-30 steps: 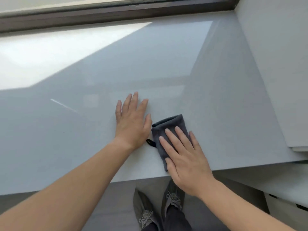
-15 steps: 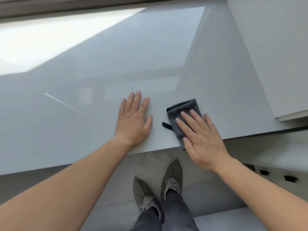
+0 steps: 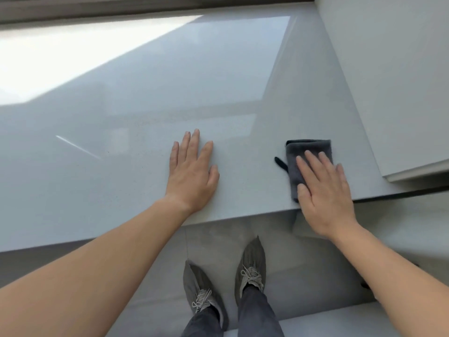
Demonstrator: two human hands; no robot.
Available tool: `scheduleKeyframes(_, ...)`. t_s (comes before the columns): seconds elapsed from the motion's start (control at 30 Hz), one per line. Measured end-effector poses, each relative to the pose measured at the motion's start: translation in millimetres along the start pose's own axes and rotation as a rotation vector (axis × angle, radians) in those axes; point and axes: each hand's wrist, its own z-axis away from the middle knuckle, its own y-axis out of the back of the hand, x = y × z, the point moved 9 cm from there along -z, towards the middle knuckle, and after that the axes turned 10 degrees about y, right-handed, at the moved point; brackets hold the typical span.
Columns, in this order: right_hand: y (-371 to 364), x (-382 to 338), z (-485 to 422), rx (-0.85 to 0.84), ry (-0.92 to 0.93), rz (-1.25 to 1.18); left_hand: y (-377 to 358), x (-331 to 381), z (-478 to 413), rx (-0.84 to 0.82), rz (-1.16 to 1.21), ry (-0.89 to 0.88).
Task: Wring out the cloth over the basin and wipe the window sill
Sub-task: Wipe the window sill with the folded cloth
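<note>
— Two hands are lying flat on the window sill (image 3: 145, 93), well apart.
— Where's the cloth (image 3: 306, 152)?
— Right of centre, near the sill's front edge; the right hand (image 3: 326, 198) is pressing it, fingers spread. The left hand (image 3: 192, 176) is resting bare, mid-frame.

Probably a home: glossy window sill (image 3: 145, 98), tiled floor (image 3: 303, 263).

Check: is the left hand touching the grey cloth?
Apart. The head view shows bare window sill between the left hand and the grey cloth.
</note>
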Motion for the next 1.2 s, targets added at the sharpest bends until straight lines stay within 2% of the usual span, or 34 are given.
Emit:
scheduleKeyframes(0.07,7,15,-9,0.05,-0.176,-0.014,2,4,-10,0.012,0.01,0.008)
scheduleKeyframes(0.13,7,-9,-16,0.063,-0.181,0.02,6,9,-24,0.024,0.018,0.01)
scheduleKeyframes(0.23,-7,-68,-19,0.004,0.092,0.026,9,13,-50,0.043,0.014,0.023)
scheduleKeyframes(0.3,-8,-71,-33,-0.039,0.25,0.014,11,13,-70,0.052,0.004,0.033)
scheduleKeyframes(0.33,-5,-58,-49,-0.044,0.264,0.02,12,14,-81,0.053,0.0,0.034)
scheduleKeyframes(0.37,0,-39,-68,-0.041,0.22,0.026,13,15,-93,0.049,-0.005,0.035)
scheduleKeyframes(0.47,19,25,-134,0.003,-0.076,-0.011,11,18,-123,0.021,-0.03,0.05)
scheduleKeyframes(0.53,22,26,-160,0.024,-0.142,0.0,5,19,-132,0.013,-0.047,0.077)
scheduleKeyframes(0.57,21,12,-165,0.027,-0.11,0.012,4,19,-134,0.02,-0.058,0.087)
scheduleKeyframes(0.67,12,-42,-154,0.018,0.146,0.017,4,20,-131,0.044,-0.061,0.091)
scheduleKeyframes(0.77,10,-42,-155,-0.045,0.308,0.004,7,21,-130,0.055,-0.055,0.084)
scheduleKeyframes(0.83,18,-8,-184,-0.053,0.236,0.019,8,21,-132,0.056,-0.053,0.083)
scheduleKeyframes(0.93,34,40,-241,-0.01,-0.051,0.01,8,22,-131,0.052,-0.048,0.093)
scheduleKeyframes(0.97,36,39,-254,0.003,-0.09,0.011,8,23,-131,0.051,-0.043,0.098)
scheduleKeyframes(1.03,34,8,-266,0.013,-0.015,0.017,10,24,-134,0.049,-0.023,0.119)
scheduleKeyframes(1.1,25,-33,-257,-0.025,0.181,0.017,12,23,-138,0.046,-0.012,0.144)
scheduleKeyframes(1.2,24,-39,-254,-0.088,0.357,0.025,15,27,-145,0.053,-0.039,0.155)
